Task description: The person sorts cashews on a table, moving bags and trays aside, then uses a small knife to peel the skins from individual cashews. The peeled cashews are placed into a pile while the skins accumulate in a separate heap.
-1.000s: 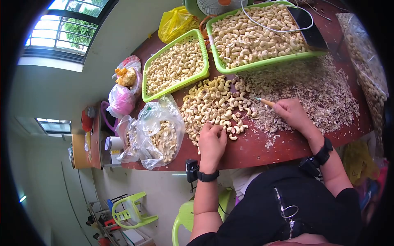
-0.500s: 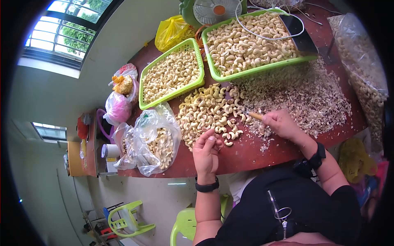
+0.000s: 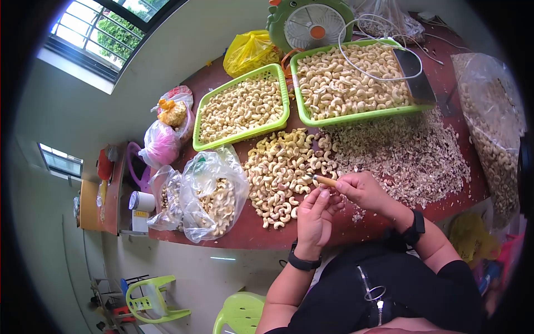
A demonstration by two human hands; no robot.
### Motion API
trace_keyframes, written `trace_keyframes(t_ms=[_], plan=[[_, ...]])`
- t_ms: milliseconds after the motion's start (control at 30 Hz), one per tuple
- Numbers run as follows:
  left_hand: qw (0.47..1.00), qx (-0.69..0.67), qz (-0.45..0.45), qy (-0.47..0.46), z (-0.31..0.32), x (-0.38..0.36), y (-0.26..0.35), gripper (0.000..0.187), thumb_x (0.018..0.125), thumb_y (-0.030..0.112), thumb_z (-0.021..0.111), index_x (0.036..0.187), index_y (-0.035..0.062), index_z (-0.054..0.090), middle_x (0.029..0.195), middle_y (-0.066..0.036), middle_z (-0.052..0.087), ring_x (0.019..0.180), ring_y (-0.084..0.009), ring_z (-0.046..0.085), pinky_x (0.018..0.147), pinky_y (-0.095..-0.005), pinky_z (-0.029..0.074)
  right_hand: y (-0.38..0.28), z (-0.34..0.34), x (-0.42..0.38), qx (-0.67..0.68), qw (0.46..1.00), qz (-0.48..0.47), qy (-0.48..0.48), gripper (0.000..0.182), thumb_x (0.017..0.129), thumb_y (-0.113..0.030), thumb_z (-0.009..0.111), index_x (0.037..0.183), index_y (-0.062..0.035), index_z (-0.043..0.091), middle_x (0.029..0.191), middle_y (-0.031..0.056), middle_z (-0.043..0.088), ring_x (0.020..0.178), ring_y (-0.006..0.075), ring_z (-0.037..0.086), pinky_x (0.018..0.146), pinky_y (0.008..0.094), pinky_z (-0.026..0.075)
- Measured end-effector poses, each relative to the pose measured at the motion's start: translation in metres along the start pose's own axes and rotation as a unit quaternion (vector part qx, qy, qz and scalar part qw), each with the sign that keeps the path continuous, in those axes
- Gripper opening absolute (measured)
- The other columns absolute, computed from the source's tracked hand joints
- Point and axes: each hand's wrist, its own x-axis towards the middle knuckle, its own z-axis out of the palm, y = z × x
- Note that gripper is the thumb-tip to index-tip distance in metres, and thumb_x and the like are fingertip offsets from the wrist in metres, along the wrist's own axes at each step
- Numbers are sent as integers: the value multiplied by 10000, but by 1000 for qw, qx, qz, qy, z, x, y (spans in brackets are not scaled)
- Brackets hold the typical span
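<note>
My right hand (image 3: 364, 190) grips a small knife (image 3: 325, 181) by its wooden handle, the short blade pointing left. Just below the blade, the fingers of my left hand (image 3: 317, 216) are bent and pinched together around something small that I cannot make out. Both hands are close together above the table's front part. Behind them lies a loose pile of cashews (image 3: 278, 167), some with bits of brown skin. To the right of the pile, a broad heap of skin flakes (image 3: 406, 161) covers the tabletop.
Two green baskets of cashews, a smaller one (image 3: 201, 125) and a larger one (image 3: 361, 116), stand behind. A phone (image 3: 420, 88) with a white cable rests on the larger. A fan (image 3: 311, 28), clear bags (image 3: 214, 195) and a tall nut sack (image 3: 495, 133) surround the work area.
My left hand has moved right and up to meet the knife. My right hand has come left and slightly down with the knife. The camera view has shifted too.
</note>
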Motion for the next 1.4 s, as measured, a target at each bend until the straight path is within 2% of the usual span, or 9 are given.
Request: trace_keyframes(t_ms=[100,167,233,400,667,833,1100,1367,1400], plan=[[1000,-6,11,22,1,7,-5,208,859,90,479,1049,14,514,925,-83,578,821,-170,573,740,-321,482,3,-6,1,-10,1000,16,10,277,843,-255,501,783,-15,625,533,11,504,507,50,438,459,222,353],[999,-11,13,40,0,12,-5,228,856,86,483,1071,9,503,931,-86,575,847,-179,565,767,-331,471,8,-11,1,-5,1000,4,14,284,847,-248,498,743,-6,606,535,-8,486,511,40,417,456,218,338],[998,-13,17,57,-3,17,-5,249,851,74,488,1090,4,491,931,-91,573,854,-188,563,770,-325,470,12,-16,1,1,999,44,6,290,850,-244,500,710,-4,582,540,-29,458,509,37,390,448,221,323],[997,-27,25,61,-3,22,-1,208,840,43,490,1039,-18,498,974,-123,566,919,-216,559,807,-342,482,19,-19,8,29,998,59,-5,267,849,-220,507,706,-5,574,545,-31,446,512,39,383,449,224,323],[997,30,49,44,5,26,-2,189,840,36,485,1010,-40,517,980,-140,568,934,-220,555,803,-336,480,26,-19,15,-25,999,31,-17,272,846,-236,505,729,-9,597,533,-4,478,493,53,418,449,237,344],[995,0,52,88,-15,23,11,184,835,23,500,1007,-40,514,915,-116,581,866,-207,582,749,-317,503,31,-25,16,57,992,114,8,291,849,-278,510,751,-17,594,493,-25,444,460,51,409,421,234,334],[998,32,43,34,-6,16,-3,148,823,0,504,963,-21,545,973,-132,579,945,-241,563,793,-352,493,25,-14,14,-11,999,40,-19,280,845,-234,509,708,5,561,566,23,481,521,86,436,483,253,361],[994,64,73,52,-3,19,-8,119,821,7,513,933,-21,541,921,-124,584,848,-198,581,753,-336,503,16,-12,10,-87,996,-6,-23,239,827,-225,508,750,-7,569,573,88,501,512,160,475,501,291,384],[994,54,69,68,-1,19,-8,120,822,8,494,937,-13,521,901,-113,582,810,-189,578,702,-319,498,16,-10,10,-94,995,-21,-12,226,823,-219,510,761,-14,583,587,106,518,522,185,501,512,301,399]])
